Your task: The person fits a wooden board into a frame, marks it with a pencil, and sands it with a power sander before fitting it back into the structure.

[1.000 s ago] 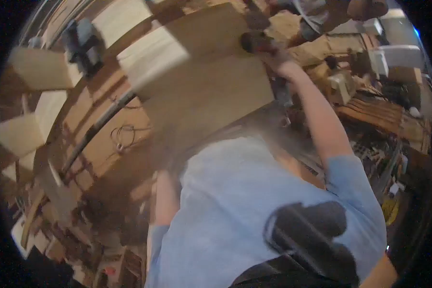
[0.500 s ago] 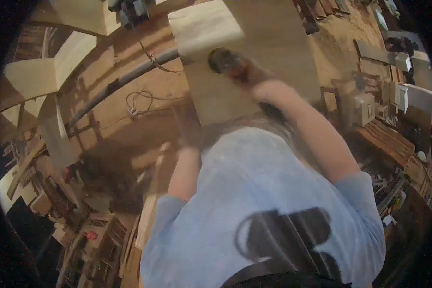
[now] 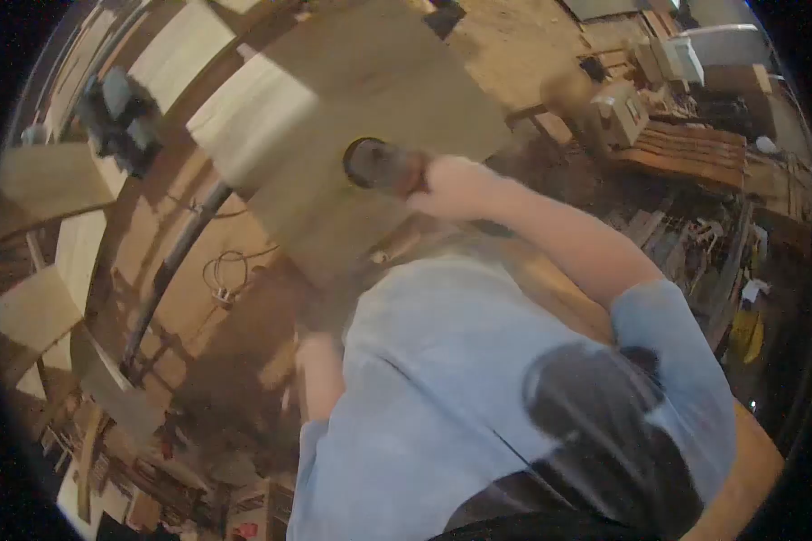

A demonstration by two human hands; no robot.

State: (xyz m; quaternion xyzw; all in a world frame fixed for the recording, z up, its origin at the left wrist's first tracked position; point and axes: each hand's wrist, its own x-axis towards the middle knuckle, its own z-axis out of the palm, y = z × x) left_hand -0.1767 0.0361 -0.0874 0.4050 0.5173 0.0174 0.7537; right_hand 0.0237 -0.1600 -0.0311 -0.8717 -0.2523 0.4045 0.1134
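Observation:
A pale wooden panel (image 3: 383, 99) lies in front of me, with bright light across its left part. My right hand (image 3: 438, 185) is closed around a sander (image 3: 373, 164) with a round, dark head. The tool is over the panel's face, its outline softened by motion blur. Close by my body on the left, below the panel's near corner, is my left hand (image 3: 309, 320). Its fingers are dark and smeared, so neither their pose nor anything in them can be made out.
A looped cable (image 3: 226, 275) lies on the dusty ground at the left, near a long dark pipe (image 3: 176, 266). Light boards (image 3: 36, 307) stand farther left. On the right are a cardboard box (image 3: 618, 113), stacked reddish slats (image 3: 686, 153) and scrap wood.
My view has turned, so the panel appears tilted and shifted left. My right hand has brought the sander nearer my body across the panel. The left hand remains low at the left.

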